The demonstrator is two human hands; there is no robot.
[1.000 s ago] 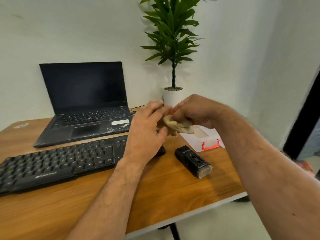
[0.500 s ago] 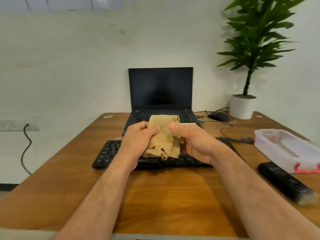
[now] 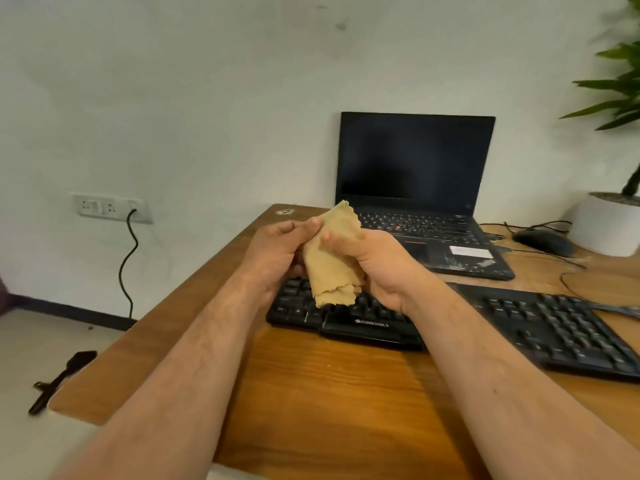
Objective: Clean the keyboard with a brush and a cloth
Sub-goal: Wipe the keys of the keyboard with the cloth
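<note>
Both hands grip a tan cloth above a black keyboard on a wooden desk.

The left hand and right hand each curl round the cloth, close together; the cloth hangs bunched, long axis roughly upright, frayed end down; the keyboard's front edge reads "ZEBRONICS", its long axis running left to right and slightly toward the viewer; behind it sits an open laptop, screen dark.

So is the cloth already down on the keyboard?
No: both the left hand and right hand hold the cloth bunched above the keyboard.
</note>
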